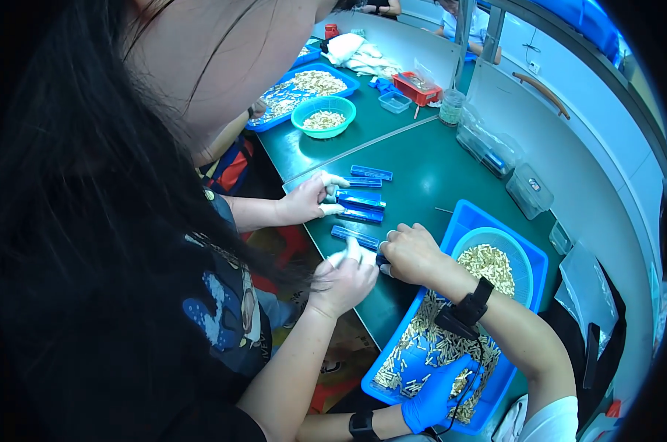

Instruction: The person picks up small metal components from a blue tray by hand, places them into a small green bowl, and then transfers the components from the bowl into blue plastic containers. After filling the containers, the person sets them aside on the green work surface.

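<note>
My left hand [431, 398], in a blue glove, is over the blue tray [372, 381]. Its fingers curl round several small brass-coloured pieces [461, 382]. My right hand [413, 254] is bare, with a black device on its wrist. Its fingers pinch the end of a dark blue narrow block [381, 259], most of it hidden by hands. Just left of it, a co-worker's hand [344, 280] with white finger covers touches a narrow blue case [354, 236]. The co-worker's other hand [304, 200] rests at several similar blue cases [361, 200].
A light blue bowl [526, 267] of brass pieces stands in the tray's far end. On the green table [414, 195] are a turquoise bowl [348, 110], another blue tray [352, 81], clear boxes [528, 190] and a red box [416, 90]. The co-worker's arm crosses above my left forearm.
</note>
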Available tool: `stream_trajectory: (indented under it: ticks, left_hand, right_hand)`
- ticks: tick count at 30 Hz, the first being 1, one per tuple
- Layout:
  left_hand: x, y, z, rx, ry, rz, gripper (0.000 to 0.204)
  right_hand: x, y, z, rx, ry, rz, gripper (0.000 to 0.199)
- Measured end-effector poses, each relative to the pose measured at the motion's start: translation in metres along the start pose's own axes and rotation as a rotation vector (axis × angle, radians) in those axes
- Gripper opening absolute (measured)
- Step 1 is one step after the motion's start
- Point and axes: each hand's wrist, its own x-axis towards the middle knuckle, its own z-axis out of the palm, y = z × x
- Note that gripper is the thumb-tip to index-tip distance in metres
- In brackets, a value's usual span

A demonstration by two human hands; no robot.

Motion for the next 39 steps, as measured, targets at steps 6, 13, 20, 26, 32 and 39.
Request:
stream_trajectory:
  ticks: [6, 13, 20, 26, 32, 39]
  left_hand:
    - [0.002, -0.004, -0.005, 0.112, -0.012, 0.056, 0.032]
    - [0.000, -0.006, -0.009, 0.273, -0.030, 0.142, 0.034]
    - [-0.003, 0.003, 0.002, 0.087, -0.018, 0.161, 0.033]
    - [0.005, 0.016, 0.009, -0.276, 0.182, -0.134, 0.033]
    - [0.009, -0.022, -0.010, 0.424, -0.034, 0.246, 0.034]
    - [0.010, -0.015, -0.015, 0.310, 0.046, 0.148, 0.031]
  right_hand:
    - [0.001, 0.004, 0.006, 0.060, 0.071, 0.061, 0.027]
    - [0.000, 0.003, 0.004, 0.082, 0.083, 0.039, 0.028]
    - [-0.003, 0.004, 0.002, 0.087, 0.074, 0.043, 0.026]
    - [-0.016, 0.009, -0.007, 0.114, 0.126, 0.020, 0.025]
    - [-0.048, 0.021, -0.041, 0.136, 0.214, 0.002, 0.019]
    - [-0.060, 0.035, -0.046, 0.243, 0.435, 0.014, 0.026]
